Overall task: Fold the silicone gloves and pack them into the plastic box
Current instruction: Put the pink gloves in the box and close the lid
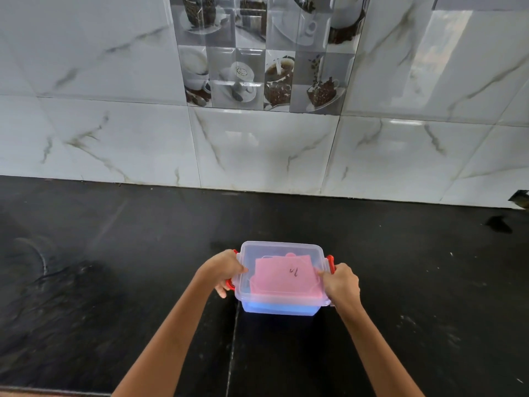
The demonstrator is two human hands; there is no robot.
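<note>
Looks like the packing is basically done. The plastic box (280, 277) sits on the black counter (114, 282) with its clear lid (279, 250) on, and a folded pink glove (284, 275) shows through over something blue (279, 308), probably the other glove. The left hand (226, 270) grips the left end at the red latch (230, 283), and the right hand (340, 283) grips the right end by the other latch (330, 263). Next move is likely snapping both latches shut, pressing evenly. There's a dark scribble on the pink glove, unreadable.

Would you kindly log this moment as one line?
left hand: on left red latch | right hand: on right latch | plastic box: lidded | pink glove: inside
</note>
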